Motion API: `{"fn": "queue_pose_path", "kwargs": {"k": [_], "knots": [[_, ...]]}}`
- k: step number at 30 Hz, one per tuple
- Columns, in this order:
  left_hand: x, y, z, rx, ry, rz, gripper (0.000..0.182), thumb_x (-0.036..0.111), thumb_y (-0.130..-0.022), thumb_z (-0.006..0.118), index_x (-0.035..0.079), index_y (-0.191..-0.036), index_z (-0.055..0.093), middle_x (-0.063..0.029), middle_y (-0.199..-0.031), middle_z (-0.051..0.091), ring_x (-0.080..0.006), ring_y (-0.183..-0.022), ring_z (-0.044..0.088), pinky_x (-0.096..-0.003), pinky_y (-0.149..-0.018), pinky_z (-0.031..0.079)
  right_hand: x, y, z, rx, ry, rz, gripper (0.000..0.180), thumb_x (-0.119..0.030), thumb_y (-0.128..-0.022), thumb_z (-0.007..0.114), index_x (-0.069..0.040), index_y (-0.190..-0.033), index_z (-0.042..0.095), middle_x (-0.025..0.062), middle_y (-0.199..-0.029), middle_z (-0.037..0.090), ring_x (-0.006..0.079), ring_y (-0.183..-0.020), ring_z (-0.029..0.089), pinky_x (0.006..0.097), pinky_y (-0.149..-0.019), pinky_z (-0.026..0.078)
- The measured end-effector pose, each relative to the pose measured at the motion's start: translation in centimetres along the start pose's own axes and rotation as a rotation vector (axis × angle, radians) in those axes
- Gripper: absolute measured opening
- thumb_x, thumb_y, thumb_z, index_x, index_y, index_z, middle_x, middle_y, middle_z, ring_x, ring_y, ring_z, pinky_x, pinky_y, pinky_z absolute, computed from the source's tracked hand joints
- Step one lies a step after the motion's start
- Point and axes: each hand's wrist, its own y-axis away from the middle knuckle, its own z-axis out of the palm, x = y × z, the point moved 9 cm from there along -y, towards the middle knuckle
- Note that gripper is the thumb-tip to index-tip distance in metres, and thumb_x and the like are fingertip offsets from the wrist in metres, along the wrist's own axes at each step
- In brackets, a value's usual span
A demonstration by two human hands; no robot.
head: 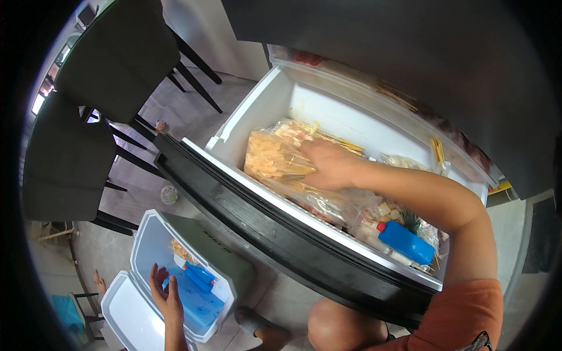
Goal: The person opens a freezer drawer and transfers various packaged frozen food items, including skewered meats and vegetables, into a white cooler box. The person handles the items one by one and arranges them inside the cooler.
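My right hand (331, 164) reaches into a pulled-out white freezer drawer (246, 109). Its fingers and thumb grip a clear plastic bag of skewered food (274, 155), with pale orange pieces at one end. Beside that bag lie more bagged skewers (347, 142), their wooden sticks showing. Toward the drawer's right end rests a blue ice pack with a red cap (406, 242), on top of other bagged food. Over the opening of a cooler box (243, 267), my left hand (167, 291) is held with fingers apart and nothing in it. Inside the cooler sit blue ice packs (199, 277) and a bag of orange food (181, 250).
The drawer's thick black front (272, 237) stands between me and its contents. The cooler's white lid (134, 311) hangs open. Dark chairs (118, 57) stand at the upper left. My sandalled foot (259, 322) is near the cooler. Another person's foot (99, 282) shows at the left.
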Motion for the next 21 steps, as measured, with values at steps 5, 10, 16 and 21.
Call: {"fn": "queue_pose_path", "kwargs": {"k": [5, 10, 16, 21], "knots": [[14.1, -2.5, 2.2, 0.011, 0.072, 0.295, 0.062, 0.013, -0.101, 0.068, 0.005, -0.158, 0.045, -0.0175, -0.143, 0.058, -0.0276, -0.133, 0.058, -0.0426, -0.113, 0.047, -1.1, 2.4, -4.3, -0.009, -0.227, 0.071, 0.041, -0.020, -0.086, 0.073, 0.000, -0.115, 0.053, 0.0229, -0.096, 0.071, 0.0380, -0.089, 0.072, 0.0462, -0.079, 0.056], [27.7, -7.3, 11.7, -0.219, 0.290, 0.552, 0.077, 0.024, -0.095, 0.078, 0.004, -0.160, 0.043, -0.0206, -0.146, 0.058, -0.0323, -0.138, 0.057, -0.0464, -0.117, 0.045, -0.5, 3.7, -8.0, 0.004, -0.482, 0.194, 0.034, -0.008, -0.088, 0.074, -0.004, -0.112, 0.049, 0.0089, -0.087, 0.071, 0.0127, -0.060, 0.066, 0.0310, -0.054, 0.052], [33.2, -13.1, 27.6, -0.772, 0.091, 0.258, 0.098, 0.054, -0.087, 0.084, -0.007, -0.153, 0.045, -0.0240, -0.146, 0.058, -0.0328, -0.139, 0.055, -0.0451, -0.120, 0.040, -0.6, 4.6, -11.4, -0.049, -0.889, 0.304, 0.038, -0.009, -0.088, 0.074, -0.002, -0.117, 0.051, 0.0084, -0.085, 0.068, 0.0113, -0.057, 0.063, 0.0272, -0.046, 0.045], [32.6, -11.8, 30.7, -1.017, 0.319, 0.017, 0.080, 0.050, -0.093, 0.081, -0.004, -0.145, 0.054, -0.0169, -0.141, 0.063, -0.0224, -0.131, 0.059, -0.0416, -0.115, 0.042, -0.5, 5.7, -11.7, -0.050, -1.015, 0.298, 0.039, -0.004, -0.088, 0.074, -0.001, -0.119, 0.050, 0.0075, -0.080, 0.067, 0.0100, -0.052, 0.057, 0.0263, -0.042, 0.041]]}}
